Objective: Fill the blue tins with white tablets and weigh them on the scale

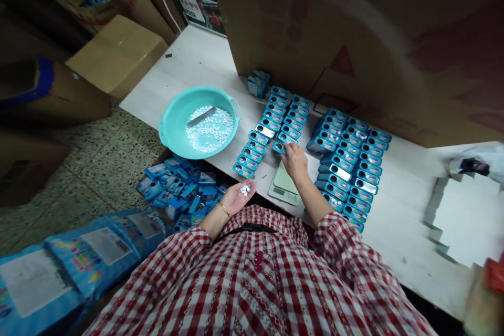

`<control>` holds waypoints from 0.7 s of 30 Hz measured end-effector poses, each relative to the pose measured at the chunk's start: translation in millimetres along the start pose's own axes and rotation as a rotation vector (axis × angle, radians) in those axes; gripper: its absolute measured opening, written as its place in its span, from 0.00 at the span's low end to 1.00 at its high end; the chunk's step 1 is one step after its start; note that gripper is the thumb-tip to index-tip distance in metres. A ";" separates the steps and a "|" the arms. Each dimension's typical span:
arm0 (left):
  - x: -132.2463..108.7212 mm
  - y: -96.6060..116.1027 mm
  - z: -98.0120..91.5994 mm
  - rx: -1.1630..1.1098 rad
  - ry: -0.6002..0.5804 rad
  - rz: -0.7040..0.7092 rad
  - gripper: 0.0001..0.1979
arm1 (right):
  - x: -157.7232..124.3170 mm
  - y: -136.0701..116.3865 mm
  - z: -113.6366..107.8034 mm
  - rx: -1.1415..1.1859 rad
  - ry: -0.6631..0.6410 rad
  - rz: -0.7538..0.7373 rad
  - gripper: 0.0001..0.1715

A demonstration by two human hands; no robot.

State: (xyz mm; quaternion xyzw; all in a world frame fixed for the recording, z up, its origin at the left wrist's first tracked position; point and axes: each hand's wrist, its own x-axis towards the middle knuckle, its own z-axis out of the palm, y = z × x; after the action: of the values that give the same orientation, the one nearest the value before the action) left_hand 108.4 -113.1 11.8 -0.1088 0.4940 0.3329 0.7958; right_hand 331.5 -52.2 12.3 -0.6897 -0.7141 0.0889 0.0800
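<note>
My left hand (238,197) lies palm up near the table's front edge, cradling a few small white tablets (245,189). My right hand (295,161) reaches over the front end of a row of small blue boxes (290,130), its fingertips drawn together at the nearest box (279,147). Whatever those fingertips may pinch is hidden. Each box top shows a dark round spot and a colourful label. Just below my right hand is a pale green scale (284,185). Left of the rows, a turquoise basin (169,115) holds many white tablets (210,134) and a dark bar (201,116).
More blue boxes (346,155) stand in rows to the right. A large cardboard box (315,37) walls off the table's back. Blue packets (185,184) are heaped below the front edge, beside large blue bags (90,257). Cardboard cartons (118,52) stand at left.
</note>
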 end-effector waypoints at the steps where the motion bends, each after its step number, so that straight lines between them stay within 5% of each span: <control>1: -0.5 -0.3 0.4 0.009 0.009 -0.006 0.08 | 10.0 -2.7 4.0 -0.021 -0.022 0.004 0.23; 5: 3.4 -6.7 4.7 0.133 -0.016 -0.048 0.09 | 20.9 7.0 12.1 -0.060 -0.061 -0.046 0.20; 10: 35.6 -26.4 21.2 0.397 -0.030 -0.044 0.15 | 5.1 68.9 -2.0 -0.127 0.167 0.171 0.17; 14: 75.2 -40.9 37.9 0.574 0.027 0.016 0.18 | 1.7 111.7 -10.7 -0.255 0.142 0.182 0.13; 21: 110.2 -62.9 51.6 0.578 -0.025 0.011 0.17 | -44.3 102.8 -41.0 -0.356 0.135 -0.035 0.15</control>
State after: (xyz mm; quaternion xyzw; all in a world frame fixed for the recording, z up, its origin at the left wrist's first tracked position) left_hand 217.3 -88.1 -67.4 0.1294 0.5592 0.1838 0.7980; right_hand 442.6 -92.5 28.1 -0.6848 -0.7235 -0.0870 0.0059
